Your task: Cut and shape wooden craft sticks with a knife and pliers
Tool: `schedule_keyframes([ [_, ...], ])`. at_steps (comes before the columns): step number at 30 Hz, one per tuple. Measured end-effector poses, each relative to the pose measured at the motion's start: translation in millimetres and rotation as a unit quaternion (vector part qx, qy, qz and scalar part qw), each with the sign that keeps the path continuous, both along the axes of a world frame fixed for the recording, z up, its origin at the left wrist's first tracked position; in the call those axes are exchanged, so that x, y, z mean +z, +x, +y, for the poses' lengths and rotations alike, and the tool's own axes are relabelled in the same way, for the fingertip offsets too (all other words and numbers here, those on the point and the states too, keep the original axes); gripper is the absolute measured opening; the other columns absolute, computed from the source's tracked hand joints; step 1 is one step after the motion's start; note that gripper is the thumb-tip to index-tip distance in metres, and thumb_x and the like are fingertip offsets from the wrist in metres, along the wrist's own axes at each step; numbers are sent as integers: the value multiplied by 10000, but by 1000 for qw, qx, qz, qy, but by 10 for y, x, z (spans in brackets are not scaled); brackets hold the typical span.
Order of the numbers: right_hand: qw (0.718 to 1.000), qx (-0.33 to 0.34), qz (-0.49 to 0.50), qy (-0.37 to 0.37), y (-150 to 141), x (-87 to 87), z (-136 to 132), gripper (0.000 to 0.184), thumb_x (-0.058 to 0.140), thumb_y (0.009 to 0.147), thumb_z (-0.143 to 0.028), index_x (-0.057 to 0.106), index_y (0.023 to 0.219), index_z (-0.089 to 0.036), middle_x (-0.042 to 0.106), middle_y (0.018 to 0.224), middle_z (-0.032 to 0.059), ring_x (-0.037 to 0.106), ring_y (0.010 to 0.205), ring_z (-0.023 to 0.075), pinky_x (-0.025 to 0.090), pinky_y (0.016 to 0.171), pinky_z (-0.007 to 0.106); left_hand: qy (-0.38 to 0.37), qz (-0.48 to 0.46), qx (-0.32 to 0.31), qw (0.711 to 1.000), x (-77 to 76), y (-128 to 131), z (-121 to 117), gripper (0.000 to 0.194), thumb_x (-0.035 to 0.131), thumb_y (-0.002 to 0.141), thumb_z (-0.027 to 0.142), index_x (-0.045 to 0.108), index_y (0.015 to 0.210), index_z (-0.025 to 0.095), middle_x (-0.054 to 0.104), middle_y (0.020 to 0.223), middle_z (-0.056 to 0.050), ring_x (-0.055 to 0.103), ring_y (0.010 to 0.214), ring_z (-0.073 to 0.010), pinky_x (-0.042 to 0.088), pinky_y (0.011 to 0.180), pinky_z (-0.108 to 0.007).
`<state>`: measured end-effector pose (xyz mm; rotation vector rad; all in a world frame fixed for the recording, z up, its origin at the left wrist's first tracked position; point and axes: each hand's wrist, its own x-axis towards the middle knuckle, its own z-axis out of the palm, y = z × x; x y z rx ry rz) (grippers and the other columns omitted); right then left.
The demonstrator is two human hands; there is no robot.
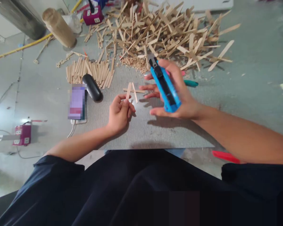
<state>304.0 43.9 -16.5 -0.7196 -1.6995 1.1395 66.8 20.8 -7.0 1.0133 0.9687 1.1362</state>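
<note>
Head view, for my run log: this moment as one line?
left hand: pinches wooden stick | right hand: holds blue utility knife | mat: two sticks

A grey mat (155, 131) lay on the concrete floor (250, 94) under both hands. Beyond the right hand (172, 91) sprawled a heap of wooden craft sticks (160, 31); beyond the left hand (119, 113) lay a neater row of sticks (89, 70), a black case (92, 87) and a phone (77, 102).
</note>
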Motion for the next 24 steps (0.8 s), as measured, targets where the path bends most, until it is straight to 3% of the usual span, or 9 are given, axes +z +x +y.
schedule_keyframes([
  [4,988,119,35,-90,70,28,-87,1245,884,924,-841,118,1863,-555,361,1909,161,696,1561,360,714,1133,568,-14,-1,5,1000,-87,-31,2,543,850,1023,721,573,1032,253,770,696,41,540,440,-70,464,446,-215],
  [6,976,159,52,-140,69,85,-144,1276,817,883,-966,118,1872,-564,314,1943,171,703,1550,397,755,1022,559,-20,6,1,1000,-97,-45,-1,571,835,1021,753,543,1023,262,788,709,34,573,441,-77,478,454,-219],
  [8,982,102,34,-156,49,105,-168,954,688,1058,-852,250,1848,-547,484,1853,169,824,1332,359,768,789,458,-28,13,-5,1000,-80,-58,-4,583,828,1024,762,522,1013,265,817,737,12,603,451,-82,491,471,-222],
  [10,997,-5,-20,-70,19,58,-159,690,638,1182,-454,342,1789,-595,637,1717,108,860,933,224,673,573,327,-37,14,-8,999,-49,-71,-7,574,826,1036,743,507,1002,267,840,758,-11,617,464,-82,496,489,-222],
  [11,997,-59,-54,23,5,17,-149,779,623,1168,-304,306,1804,-620,682,1659,85,834,845,191,658,559,312,-41,12,-8,999,-35,-76,-10,567,826,1043,732,504,1000,268,848,765,-18,619,467,-82,497,494,-222],
  [14,938,-128,-181,266,-14,-84,-127,1016,642,1110,-169,144,1915,-537,796,1442,95,854,972,249,699,661,359,-45,9,-13,999,-12,-81,-22,555,812,1059,725,495,998,274,860,774,-21,630,469,-89,495,485,-230],
  [18,890,-108,-315,313,18,-17,-138,611,723,1148,-279,573,1736,-343,865,1182,87,835,875,244,623,612,330,-34,17,-7,999,-25,-81,-40,556,782,1073,739,468,988,287,880,809,-15,645,458,-105,484,456,-252],
  [21,874,-111,-348,320,57,67,-136,410,750,1145,-298,708,1545,-375,889,1142,36,812,801,207,574,592,327,-33,19,-5,999,-31,-84,-40,529,777,1086,719,480,1000,290,891,830,-15,666,471,-113,490,459,-258],
  [24,874,-112,-357,310,85,66,-130,428,781,1128,-304,742,1530,-444,906,1178,0,815,804,202,551,592,341,-37,19,-4,999,-22,-89,-31,511,777,1095,699,489,1001,287,891,827,-11,673,474,-116,498,461,-258],
])
